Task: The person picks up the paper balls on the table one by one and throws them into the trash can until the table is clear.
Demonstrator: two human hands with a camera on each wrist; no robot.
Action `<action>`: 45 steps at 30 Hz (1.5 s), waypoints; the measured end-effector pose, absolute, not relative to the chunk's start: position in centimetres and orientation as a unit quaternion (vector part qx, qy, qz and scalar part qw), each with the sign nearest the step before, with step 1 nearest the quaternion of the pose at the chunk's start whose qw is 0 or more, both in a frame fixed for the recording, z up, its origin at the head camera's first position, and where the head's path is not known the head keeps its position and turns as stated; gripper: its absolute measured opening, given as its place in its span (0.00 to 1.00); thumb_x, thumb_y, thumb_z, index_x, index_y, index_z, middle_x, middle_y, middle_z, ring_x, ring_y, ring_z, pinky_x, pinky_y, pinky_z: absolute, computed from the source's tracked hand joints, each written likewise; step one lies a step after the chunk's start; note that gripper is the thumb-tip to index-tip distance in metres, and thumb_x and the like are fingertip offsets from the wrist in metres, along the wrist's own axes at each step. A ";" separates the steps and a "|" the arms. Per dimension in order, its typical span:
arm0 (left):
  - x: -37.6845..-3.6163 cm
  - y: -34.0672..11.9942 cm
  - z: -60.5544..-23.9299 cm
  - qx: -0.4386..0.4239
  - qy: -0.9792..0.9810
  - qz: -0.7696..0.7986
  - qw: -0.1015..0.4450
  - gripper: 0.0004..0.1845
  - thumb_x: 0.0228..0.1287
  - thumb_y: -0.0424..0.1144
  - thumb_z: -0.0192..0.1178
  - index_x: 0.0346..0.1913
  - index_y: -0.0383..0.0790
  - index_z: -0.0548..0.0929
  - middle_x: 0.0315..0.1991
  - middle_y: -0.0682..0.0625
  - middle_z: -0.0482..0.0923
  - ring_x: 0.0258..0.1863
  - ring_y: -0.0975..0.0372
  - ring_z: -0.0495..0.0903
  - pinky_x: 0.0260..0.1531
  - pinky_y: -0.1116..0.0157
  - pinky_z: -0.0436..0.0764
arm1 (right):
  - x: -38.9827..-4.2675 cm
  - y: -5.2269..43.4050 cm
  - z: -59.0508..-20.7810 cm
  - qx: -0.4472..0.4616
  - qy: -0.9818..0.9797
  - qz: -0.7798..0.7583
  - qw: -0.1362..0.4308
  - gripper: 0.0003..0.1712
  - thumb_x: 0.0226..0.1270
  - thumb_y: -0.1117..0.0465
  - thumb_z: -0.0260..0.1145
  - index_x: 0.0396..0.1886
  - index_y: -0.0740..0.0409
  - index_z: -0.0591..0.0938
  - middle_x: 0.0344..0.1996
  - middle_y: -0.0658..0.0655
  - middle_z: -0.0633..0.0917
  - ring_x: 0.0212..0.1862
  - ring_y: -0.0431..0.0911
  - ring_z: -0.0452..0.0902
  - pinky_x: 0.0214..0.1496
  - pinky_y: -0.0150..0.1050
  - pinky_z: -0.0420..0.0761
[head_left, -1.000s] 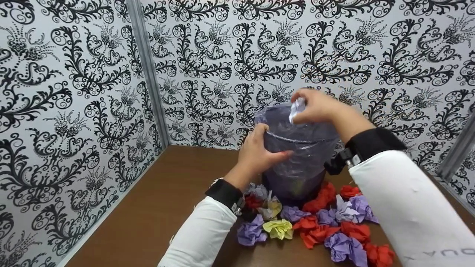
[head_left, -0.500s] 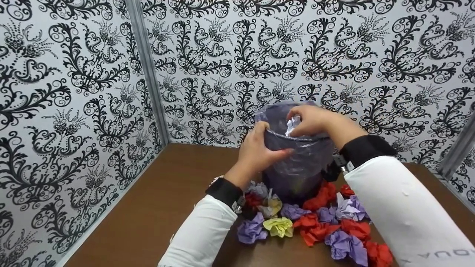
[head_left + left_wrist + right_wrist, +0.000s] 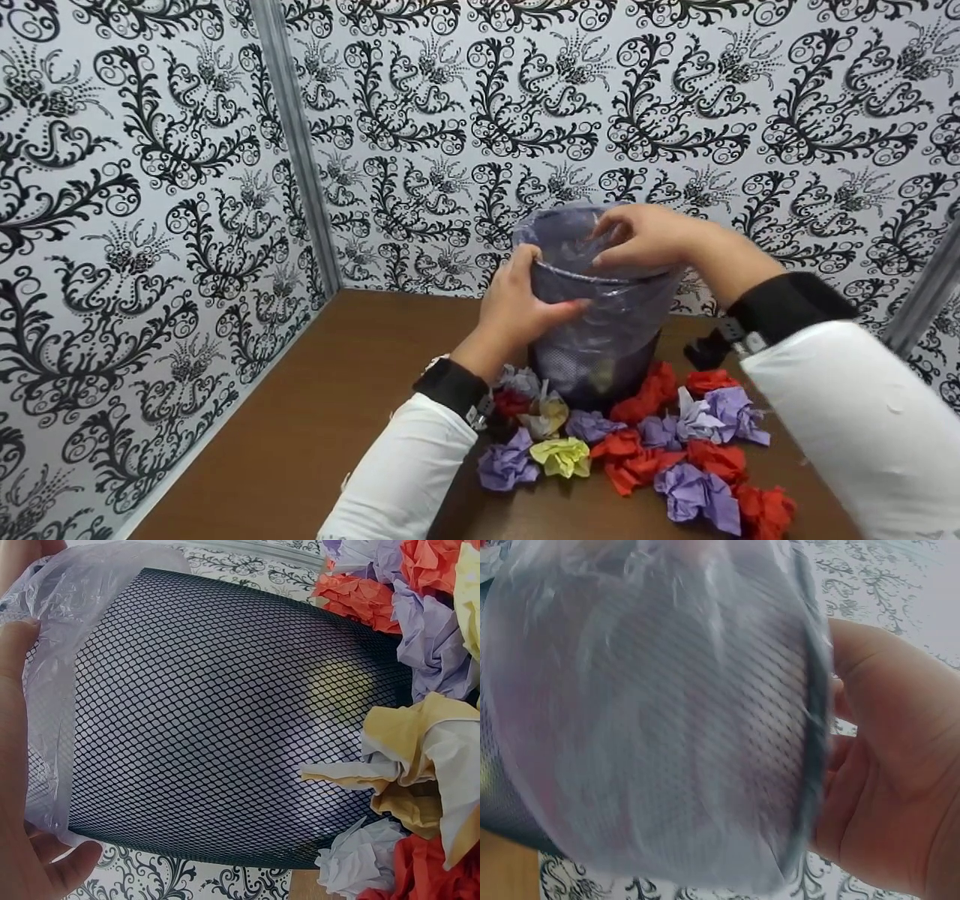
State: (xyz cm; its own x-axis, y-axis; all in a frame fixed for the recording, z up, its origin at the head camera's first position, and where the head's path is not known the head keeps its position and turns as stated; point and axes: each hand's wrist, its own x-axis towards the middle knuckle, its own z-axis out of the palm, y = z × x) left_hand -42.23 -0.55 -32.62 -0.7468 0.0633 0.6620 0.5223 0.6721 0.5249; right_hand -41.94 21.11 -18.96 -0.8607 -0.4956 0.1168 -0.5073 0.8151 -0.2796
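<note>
The left grip [image 3: 525, 304] wraps around the side of the mesh bin [image 3: 600, 330]. The right grip [image 3: 645, 236], fingers bent, sits at the rim; I cannot tell if it holds anything. Paper balls [image 3: 637, 461] lie on the worktop [image 3: 330, 405] below both.

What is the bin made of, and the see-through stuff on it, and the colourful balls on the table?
The bin looks like black metal wire mesh: a fine diamond grid, matte. The liner over it seems to be thin clear plastic film, crinkled and shiny. The colourful balls look like crumpled paper, with sharp dull creases. The table looks like smooth brown wood or laminate; I can't tell which.
</note>
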 end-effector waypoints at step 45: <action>-42.3 -0.4 -32.7 -0.158 -0.863 -0.380 0.294 0.49 0.21 0.85 0.61 0.48 0.60 0.67 0.39 0.62 0.72 0.38 0.67 0.73 0.36 0.64 0.76 | -36.1 39.2 -39.6 0.229 -0.951 0.202 0.041 0.38 0.50 0.46 0.76 0.60 0.57 0.77 0.46 0.59 0.80 0.45 0.50 0.78 0.43 0.43 0.80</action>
